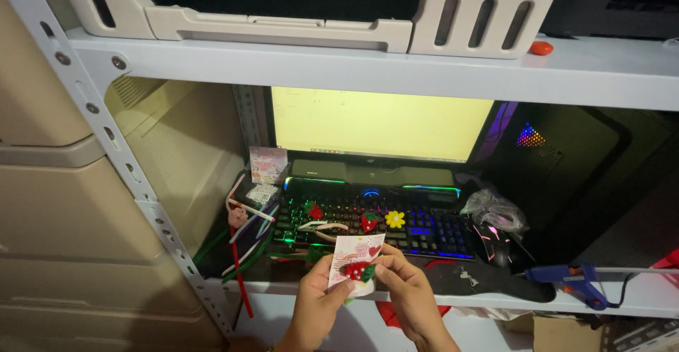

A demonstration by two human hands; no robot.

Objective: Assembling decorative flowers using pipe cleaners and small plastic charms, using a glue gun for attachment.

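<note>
My left hand [316, 302] and my right hand [404, 292] together hold a small white printed card [356, 250] in front of the lower shelf. A small red and green strawberry-shaped craft piece [357, 271] sits on the card between my thumbs. Behind the card lies a backlit keyboard [424, 228]. On its keys rest a red strawberry piece [368, 221], a yellow flower piece [395, 218], another red piece [314, 210] and small pliers [322, 229].
A lit monitor [378, 122] stands behind the keyboard. Pipe cleaners [240, 242] and a pink packet [268, 164] lie at the left, a mouse [495, 242] and clear bag [495, 210] at the right. A blue glue gun [569, 278] rests on the shelf edge. A printer [297, 6] sits above.
</note>
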